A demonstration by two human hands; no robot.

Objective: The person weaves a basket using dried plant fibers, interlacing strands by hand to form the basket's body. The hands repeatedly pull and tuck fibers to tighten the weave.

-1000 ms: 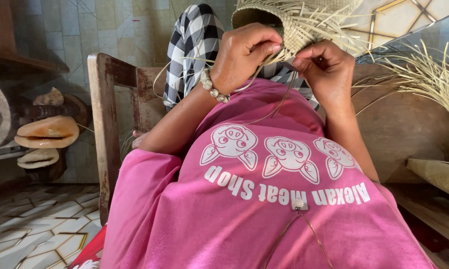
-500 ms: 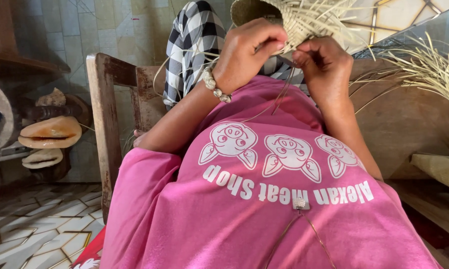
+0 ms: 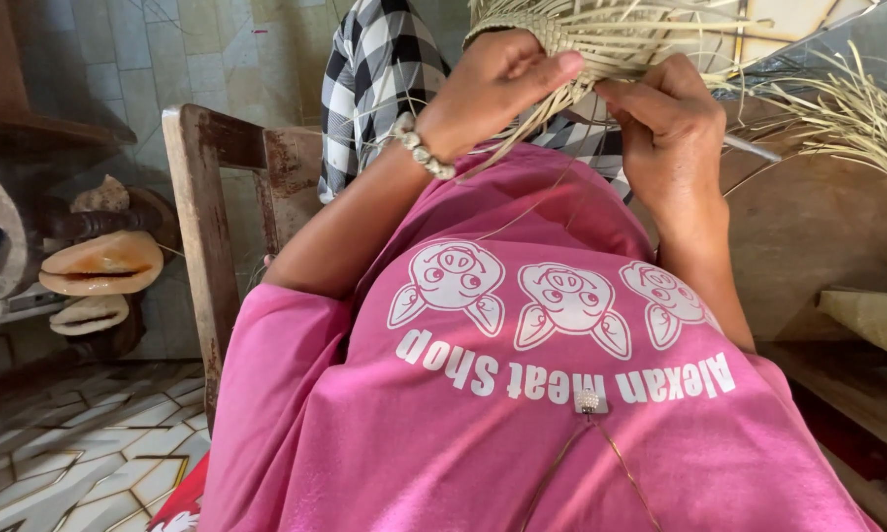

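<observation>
Three cartoon pig faces in white sit across the pink shirt (image 3: 522,414) nearest the camera, above a line of white lettering that reads upside down from here. Just beyond the chest, both hands work at a pale straw weaving (image 3: 601,39) held up over the lap. The left hand (image 3: 492,84), a beaded bracelet (image 3: 419,148) at its wrist, is closed on the woven rim with the thumb pressed flat along the strands. The right hand (image 3: 660,113) pinches loose strips just beside it, fingers curled. The weaving is tan and dry, tightly plaited at its band, fraying into long loose ends that fan right. Its upper part is cut off by the frame, so its full shape is hard to tell, perhaps a hat or basket. Behind it, a black-and-white checked cloth (image 3: 374,79) covers the knees. To the left stands a worn wooden chair (image 3: 202,227), with shell-like objects (image 3: 103,266) farther off.
</observation>
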